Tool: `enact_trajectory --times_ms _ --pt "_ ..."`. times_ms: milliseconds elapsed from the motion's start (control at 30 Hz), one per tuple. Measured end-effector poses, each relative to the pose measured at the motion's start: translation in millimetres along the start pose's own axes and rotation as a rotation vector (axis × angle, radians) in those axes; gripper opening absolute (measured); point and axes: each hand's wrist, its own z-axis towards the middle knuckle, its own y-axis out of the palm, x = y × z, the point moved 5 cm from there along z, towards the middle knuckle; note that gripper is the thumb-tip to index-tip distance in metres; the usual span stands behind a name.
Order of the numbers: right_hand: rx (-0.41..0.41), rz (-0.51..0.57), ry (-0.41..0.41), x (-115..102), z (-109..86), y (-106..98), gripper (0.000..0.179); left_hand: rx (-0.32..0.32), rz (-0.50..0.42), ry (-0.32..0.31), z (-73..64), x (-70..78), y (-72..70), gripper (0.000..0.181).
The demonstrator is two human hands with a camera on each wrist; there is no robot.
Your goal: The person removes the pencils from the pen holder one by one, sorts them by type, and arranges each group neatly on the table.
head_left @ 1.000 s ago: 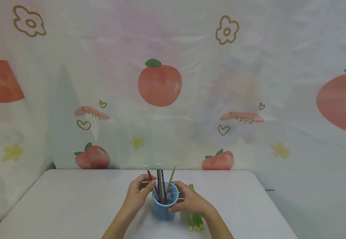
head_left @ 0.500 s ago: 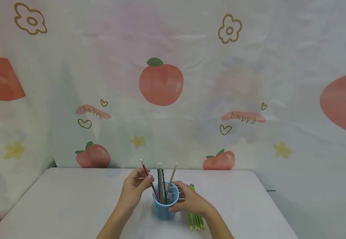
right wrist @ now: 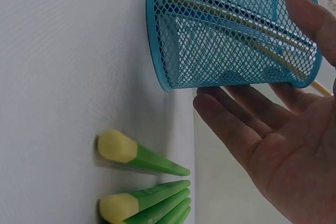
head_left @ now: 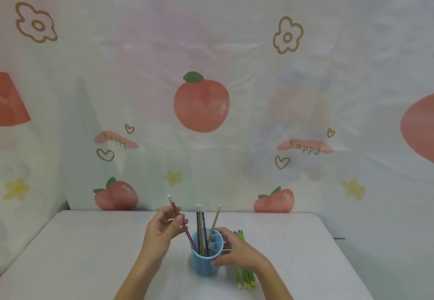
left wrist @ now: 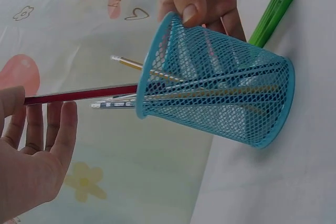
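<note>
A blue mesh pencil cup (head_left: 205, 266) stands upright on the white table, with several dark and yellowish pencils (head_left: 201, 229) in it, their white erasers up. My left hand (head_left: 160, 233) pinches a dark red pencil (head_left: 179, 218) between thumb and fingers. The red pencil leans left, its lower end still inside the cup's rim. In the left wrist view, the cup's mesh wall (left wrist: 220, 82) shows the other pencils through it. My right hand (head_left: 239, 252) holds the cup around its right side, thumb in front near the rim (right wrist: 312, 19) and fingers behind.
Several green pencils (head_left: 245, 271) with yellow ends lie on the table (head_left: 89, 258) to the right of the cup, partly under the right wrist. Behind the table hangs a pale curtain (head_left: 217, 175) printed with fruit and flowers.
My left hand has moved left and upward with the red pencil, drawing it higher out of the cup. The right hand and the cup have stayed in place.
</note>
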Motion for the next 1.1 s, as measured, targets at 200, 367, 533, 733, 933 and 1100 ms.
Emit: enact_trajectory --times_ms 200,367,533,733,933,1100 --pt "-0.012 0.001 0.007 1 -0.2 1 0.079 0.017 0.029 0.003 -1.1 7.2 -7.5 0.033" --pt "-0.009 -0.002 0.01 2 0.2 1 0.078 0.04 0.044 0.003 -1.6 13.0 -13.1 0.034" --pt "-0.009 -0.005 0.015 2 -0.5 1 0.079 0.05 0.041 0.003 -2.2 16.4 -17.8 0.033" --pt "0.003 -0.011 0.022 1 -1.6 0 0.079 -0.026 0.096 -0.076 0.3 7.4 -18.4 0.033" --pt "0.008 -0.008 0.022 0 -2.0 0 0.08 -0.073 0.126 -0.112 3.1 -3.2 -20.0 0.034" --pt "0.019 -0.005 0.017 -1 -1.4 0 0.081 -0.084 0.117 -0.129 6.5 -9.3 -23.0 0.032"
